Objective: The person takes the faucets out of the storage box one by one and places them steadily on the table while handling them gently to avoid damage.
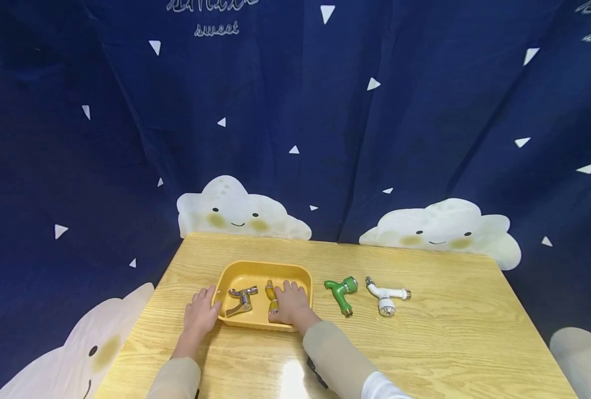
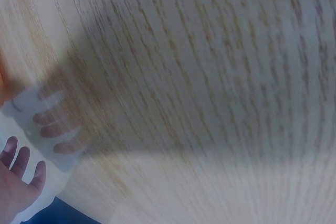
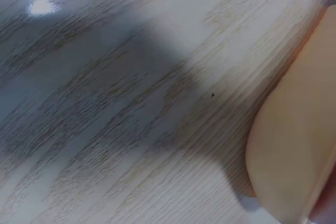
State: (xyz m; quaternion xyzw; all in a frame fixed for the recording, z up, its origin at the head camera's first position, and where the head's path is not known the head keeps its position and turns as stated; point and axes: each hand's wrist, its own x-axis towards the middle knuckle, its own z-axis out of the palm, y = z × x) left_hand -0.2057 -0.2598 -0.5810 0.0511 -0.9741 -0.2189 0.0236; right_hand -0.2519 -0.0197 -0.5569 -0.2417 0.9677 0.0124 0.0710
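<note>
A yellow plastic tray (image 1: 263,265) lies on the wooden table. Inside it, on the left, is a chrome faucet (image 1: 245,300). To its right is a yellow faucet (image 1: 270,291), partly hidden under my right hand (image 1: 291,305), whose thumb and fingers grip it. At the tray's left rim rests my left hand (image 1: 202,313), the thumb side touching the edge. Spread, fairly straight fingers of the left hand (image 2: 18,182) appear at the corner of the left wrist view. The right wrist view shows the tray's outer wall (image 3: 294,124) and only a sliver of the hand.
Right of the tray, a green faucet (image 1: 342,293) and a white faucet (image 1: 387,295) lie side by side on the wooden table (image 1: 450,332). Behind the table hangs a dark blue curtain (image 1: 275,83) with clouds and triangles.
</note>
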